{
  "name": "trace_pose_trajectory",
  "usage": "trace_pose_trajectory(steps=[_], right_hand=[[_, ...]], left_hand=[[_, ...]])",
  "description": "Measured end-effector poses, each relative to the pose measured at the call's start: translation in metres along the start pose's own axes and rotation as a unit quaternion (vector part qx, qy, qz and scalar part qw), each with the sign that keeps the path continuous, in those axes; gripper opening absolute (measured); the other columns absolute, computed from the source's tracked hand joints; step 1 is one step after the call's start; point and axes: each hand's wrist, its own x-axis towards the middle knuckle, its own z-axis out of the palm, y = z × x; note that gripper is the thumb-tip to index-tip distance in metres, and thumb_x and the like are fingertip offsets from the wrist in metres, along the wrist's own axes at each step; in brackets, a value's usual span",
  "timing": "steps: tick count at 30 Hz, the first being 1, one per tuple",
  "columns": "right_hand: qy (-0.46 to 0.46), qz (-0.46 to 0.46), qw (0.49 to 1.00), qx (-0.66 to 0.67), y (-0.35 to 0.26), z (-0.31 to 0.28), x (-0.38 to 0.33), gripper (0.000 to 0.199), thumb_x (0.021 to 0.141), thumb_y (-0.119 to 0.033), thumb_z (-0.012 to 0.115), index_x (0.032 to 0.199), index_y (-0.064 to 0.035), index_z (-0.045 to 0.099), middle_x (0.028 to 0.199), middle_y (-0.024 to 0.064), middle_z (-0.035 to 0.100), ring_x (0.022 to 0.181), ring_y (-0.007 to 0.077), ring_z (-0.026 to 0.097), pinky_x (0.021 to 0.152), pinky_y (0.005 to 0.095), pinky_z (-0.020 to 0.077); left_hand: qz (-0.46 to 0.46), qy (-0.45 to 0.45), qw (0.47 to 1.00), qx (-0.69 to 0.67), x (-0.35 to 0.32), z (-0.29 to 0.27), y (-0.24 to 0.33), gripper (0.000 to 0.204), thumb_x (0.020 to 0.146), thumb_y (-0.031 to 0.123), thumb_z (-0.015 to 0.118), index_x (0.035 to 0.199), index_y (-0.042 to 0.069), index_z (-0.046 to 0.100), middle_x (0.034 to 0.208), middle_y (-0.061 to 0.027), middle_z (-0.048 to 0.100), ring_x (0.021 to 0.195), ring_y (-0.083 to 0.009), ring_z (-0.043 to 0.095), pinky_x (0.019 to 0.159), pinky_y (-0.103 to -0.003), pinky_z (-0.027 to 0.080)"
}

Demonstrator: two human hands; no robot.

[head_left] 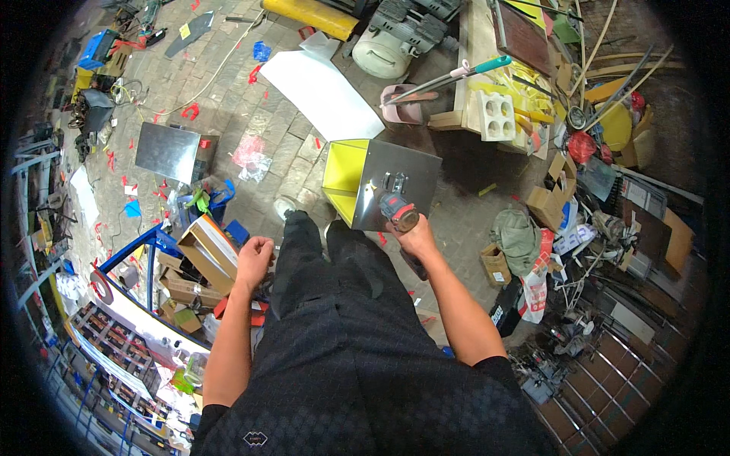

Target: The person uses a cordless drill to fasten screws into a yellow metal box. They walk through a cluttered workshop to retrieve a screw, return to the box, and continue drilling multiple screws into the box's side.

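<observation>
My right hand grips a grey-and-red cordless drill whose front end points at a dark metal plate. A small metal fitting sits on the plate, right by the drill's front; whether the drill touches it I cannot tell. The plate lies against a yellow open-sided box in front of my feet. My left hand hangs in the air to the left of my legs, its fingers curled together; what they hold, if anything, is hidden. It is nearest to an open cardboard box.
A white sheet lies on the paved floor beyond the box. Farther left stands another metal-topped piece. A motor and a wooden crate are at the back. Cartons, bags and scrap crowd the right; a blue-framed cart is at left.
</observation>
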Motion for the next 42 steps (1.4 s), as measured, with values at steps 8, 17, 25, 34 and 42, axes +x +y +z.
trace_pose_trajectory(steps=[8, 17, 25, 34, 42], right_hand=[[-0.008, 0.004, 0.999, -0.043, -0.014, -0.008, 0.013, 0.046, 0.083, -0.04, 0.086, 0.111, -0.0046, 0.078, 0.109, 0.0234, 0.078, 0.109, 0.0425, 0.073, 0.091, 0.0473, 0.0586], [-0.038, 0.044, 0.988, -0.145, -0.056, -0.017, 0.025, 0.04, 0.087, -0.039, 0.079, 0.11, -0.0063, 0.077, 0.109, 0.0234, 0.077, 0.108, 0.0438, 0.072, 0.09, 0.0491, 0.0582], [-0.053, 0.064, 0.983, -0.167, -0.075, -0.025, 0.026, 0.038, 0.087, -0.038, 0.079, 0.108, -0.0068, 0.077, 0.107, 0.0225, 0.077, 0.104, 0.045, 0.072, 0.087, 0.0501, 0.0571], [-0.077, 0.052, 0.968, -0.235, -0.105, -0.029, 0.037, 0.034, 0.085, -0.036, 0.081, 0.108, -0.0106, 0.077, 0.103, 0.0219, 0.077, 0.102, 0.0453, 0.072, 0.085, 0.0502, 0.0572], [-0.079, 0.025, 0.967, -0.24, -0.112, -0.04, 0.032, 0.029, 0.085, -0.027, 0.078, 0.109, -0.0115, 0.075, 0.096, 0.0203, 0.078, 0.097, 0.0444, 0.073, 0.083, 0.0524, 0.0581]], left_hand=[[0.053, -0.021, 0.991, 0.119, 0.005, 0.031, -0.022, 0.031, 0.098, 0.028, 0.075, 0.109, 0.0, 0.073, 0.085, -0.0069, 0.075, 0.079, -0.0183, 0.071, 0.077, -0.034, 0.057], [0.118, -0.068, 0.957, 0.256, 0.056, 0.174, 0.055, 0.075, 0.084, 0.053, 0.085, 0.135, 0.004, 0.063, 0.13, -0.0196, 0.072, 0.121, -0.0348, 0.069, 0.102, -0.045, 0.055], [0.066, -0.094, 0.953, 0.28, 0.082, 0.235, 0.054, 0.072, 0.083, 0.066, 0.08, 0.114, 0.003, 0.066, 0.095, -0.0189, 0.079, 0.098, -0.0352, 0.076, 0.089, -0.045, 0.052], [0.078, -0.085, 0.956, 0.269, 0.086, 0.224, 0.055, 0.07, 0.083, 0.068, 0.079, 0.102, 0.002, 0.069, 0.09, -0.0206, 0.078, 0.09, -0.0367, 0.076, 0.086, -0.046, 0.054], [0.051, -0.109, 0.957, 0.264, 0.088, 0.228, 0.05, 0.069, 0.083, 0.07, 0.078, 0.105, 0.005, 0.069, 0.093, -0.017, 0.079, 0.096, -0.0312, 0.076, 0.088, -0.043, 0.048]])
